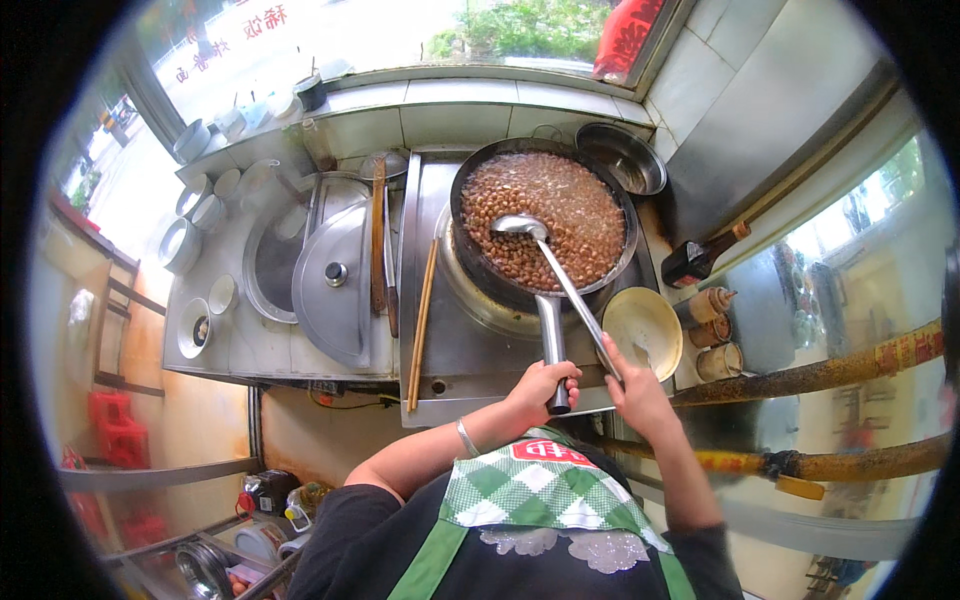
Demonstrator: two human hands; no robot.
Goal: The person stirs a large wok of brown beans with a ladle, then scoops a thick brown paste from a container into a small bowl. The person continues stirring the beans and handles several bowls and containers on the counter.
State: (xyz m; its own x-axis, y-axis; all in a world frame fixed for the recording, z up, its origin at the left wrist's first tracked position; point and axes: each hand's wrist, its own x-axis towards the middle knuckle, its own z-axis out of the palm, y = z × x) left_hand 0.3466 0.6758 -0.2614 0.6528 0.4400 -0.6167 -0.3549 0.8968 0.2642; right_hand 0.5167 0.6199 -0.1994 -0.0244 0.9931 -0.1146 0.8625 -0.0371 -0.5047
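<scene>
A dark wok (459, 247) sits on the stove burner, filled with peanuts or similar nuts (540, 199) in bubbling liquid. My left hand (541, 391) is closed around the wok's handle (551, 330). In my right hand (637, 394) is the shaft of a long metal ladle (564, 281). The ladle's bowl lies at the surface of the nuts, left of the wok's middle. Just past my right hand stands a cream-coloured bowl (645, 326) with pale residue and a utensil in it.
Long chopsticks (423, 322) lie on the stove's left side. A half-round metal lid (330, 292) partly covers a steaming pot (274, 262). A dark metal basin (624, 157) stands behind the wok. At right are a dark bottle (697, 259), several condiment containers (709, 330) and yellow gas pipes (817, 379).
</scene>
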